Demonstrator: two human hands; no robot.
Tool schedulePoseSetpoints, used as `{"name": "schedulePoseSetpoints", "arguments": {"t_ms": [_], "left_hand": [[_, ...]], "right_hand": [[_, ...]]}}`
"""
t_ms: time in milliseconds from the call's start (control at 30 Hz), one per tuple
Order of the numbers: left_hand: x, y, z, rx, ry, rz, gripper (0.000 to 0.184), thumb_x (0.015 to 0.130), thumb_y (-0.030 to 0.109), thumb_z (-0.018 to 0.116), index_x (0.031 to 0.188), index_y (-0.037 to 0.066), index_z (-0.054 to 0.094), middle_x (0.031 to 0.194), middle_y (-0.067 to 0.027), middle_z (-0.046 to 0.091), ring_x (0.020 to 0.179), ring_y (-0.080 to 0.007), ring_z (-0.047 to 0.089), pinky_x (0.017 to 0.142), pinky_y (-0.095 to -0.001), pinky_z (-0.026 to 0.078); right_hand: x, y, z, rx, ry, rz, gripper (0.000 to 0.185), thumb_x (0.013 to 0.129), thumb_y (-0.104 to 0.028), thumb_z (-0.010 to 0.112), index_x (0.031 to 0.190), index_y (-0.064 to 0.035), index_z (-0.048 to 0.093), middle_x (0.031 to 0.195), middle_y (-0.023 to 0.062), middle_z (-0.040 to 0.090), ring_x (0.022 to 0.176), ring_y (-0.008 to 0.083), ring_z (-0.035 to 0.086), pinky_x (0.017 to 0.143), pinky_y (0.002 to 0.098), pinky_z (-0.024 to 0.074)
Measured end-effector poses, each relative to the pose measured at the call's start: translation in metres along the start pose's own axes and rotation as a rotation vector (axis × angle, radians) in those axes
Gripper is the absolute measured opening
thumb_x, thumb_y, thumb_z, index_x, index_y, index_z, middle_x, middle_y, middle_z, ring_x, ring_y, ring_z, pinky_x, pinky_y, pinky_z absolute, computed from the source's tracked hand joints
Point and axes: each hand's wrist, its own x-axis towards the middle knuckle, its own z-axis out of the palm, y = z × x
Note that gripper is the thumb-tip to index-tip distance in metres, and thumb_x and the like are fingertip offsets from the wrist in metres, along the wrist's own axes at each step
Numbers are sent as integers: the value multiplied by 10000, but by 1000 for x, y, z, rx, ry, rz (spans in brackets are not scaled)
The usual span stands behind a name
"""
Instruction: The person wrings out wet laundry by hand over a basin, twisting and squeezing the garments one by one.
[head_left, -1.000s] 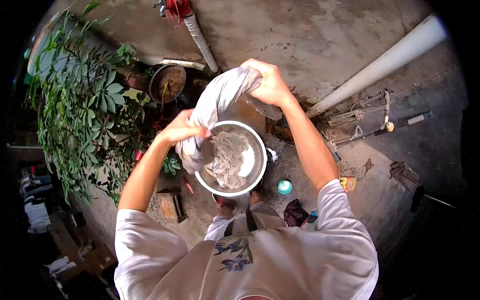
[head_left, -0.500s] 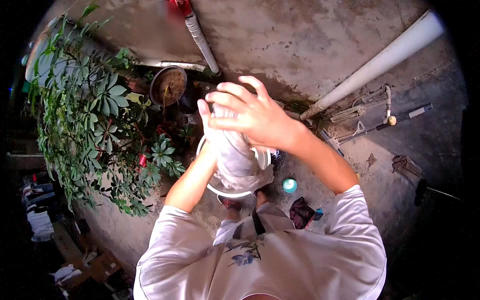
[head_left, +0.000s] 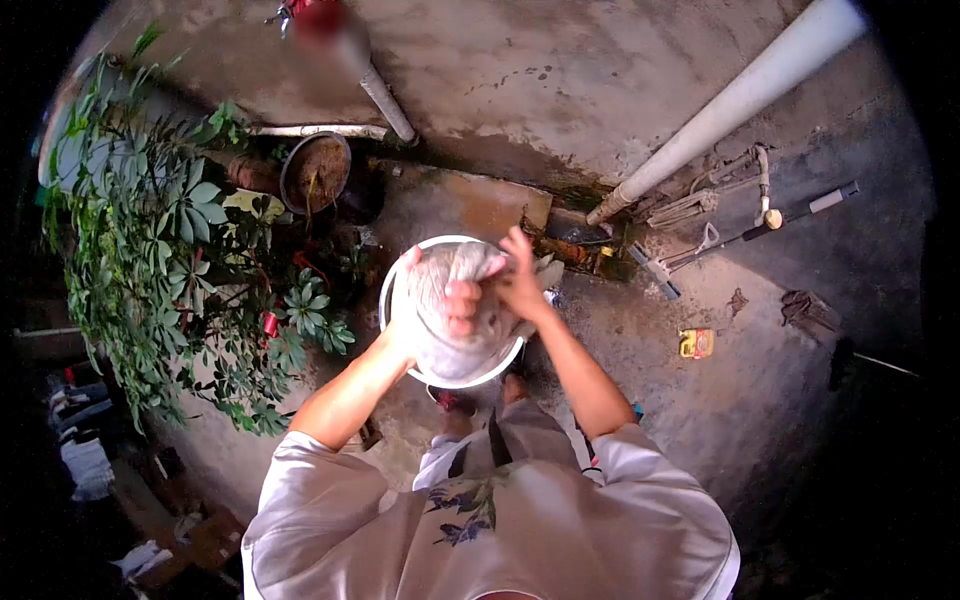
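Note:
A wet, pale grey cloth is bunched over a round metal basin with a pale rim. My left hand grips the cloth from the left, with fingers showing over its middle. On the right side of the bundle, my right hand is closed round the cloth, its fingertips blurred and pointing up. A grey end of cloth sticks out just right of that hand. The bundle hides most of the basin's inside.
Leafy plants and a pot of soil stand at the left. A white pipe leans along the wall. Long-handled tools, a yellow container and a dark rag lie at the right.
Both hands have come down with the cloth, which was stretched between them, then upright, and is now bunched over the basin. My right hand has moved from above the bundle to its right side.

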Motion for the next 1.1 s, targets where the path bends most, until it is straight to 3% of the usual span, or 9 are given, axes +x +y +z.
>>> {"name": "schedulePoseSetpoints", "arguments": {"t_ms": [133,233,400,567,600,733,833,933,1100], "left_hand": [[10,-14,15,63,62,-8,978,786,545,606,1484,29,154,787,-16,473,601,-145,478,631,-334,395],[14,-7,22,-6,-6,57,955,784,599,567,1420,-45,264,782,-4,442,611,-114,460,620,-302,380],[10,-16,20,77,-2,99,956,811,577,573,1459,-16,196,825,-20,453,637,-126,473,650,-314,395],[-6,-16,14,-28,-51,49,941,839,471,655,1494,60,119,781,-50,516,612,-162,532,525,-310,437],[-13,-16,16,-15,-57,12,937,845,476,650,1495,65,115,784,-59,517,613,-174,533,525,-315,435],[-30,-27,23,49,-23,-143,953,834,521,644,1483,62,119,742,-96,522,589,-217,530,512,-338,430],[-28,-41,19,-5,-12,-147,993,820,536,647,1482,55,85,745,-110,526,583,-236,531,522,-356,445],[-13,-60,15,-56,-43,-189,1004,812,497,659,1483,56,57,764,-115,512,606,-254,524,558,-373,428],[-18,-71,7,-52,46,-207,1056,789,524,654,1505,65,27,789,-106,500,567,-221,516,539,-358,416]], "right_hand": [[-22,23,56,19,68,16,885,891,-173,638,1513,-138,9,1476,164,257,1349,280,305,1112,390,270],[-57,-13,64,753,448,223,606,1020,-213,343,1513,-81,16,1573,136,53,1443,267,100,1176,394,116],[-110,-74,74,604,234,518,551,1040,-325,198,1511,-71,68,1570,122,89,1439,250,104,1169,353,94],[-120,-6,88,-11,-358,258,581,922,-8,450,1463,-59,244,1484,174,335,1228,275,504,1003,348,397],[-118,43,100,-56,-176,166,733,772,187,452,1434,-94,307,1433,160,411,1037,258,630,875,327,478],[-72,67,71,157,349,-16,973,698,-177,755,1443,-27,148,1491,255,178,1250,386,417,1050,471,360],[-61,-5,92,-199,416,-252,1307,571,-528,840,1467,7,54,1527,275,-9,1409,453,29,1141,544,125],[-49,-38,107,10,639,-368,1112,690,-482,770,1460,12,138,1545,236,59,1417,427,91,1133,531,126],[-8,-9,78,-436,799,-345,802,797,-392,680,1406,-28,305,1503,161,266,1418,381,157,1127,518,124]]}}
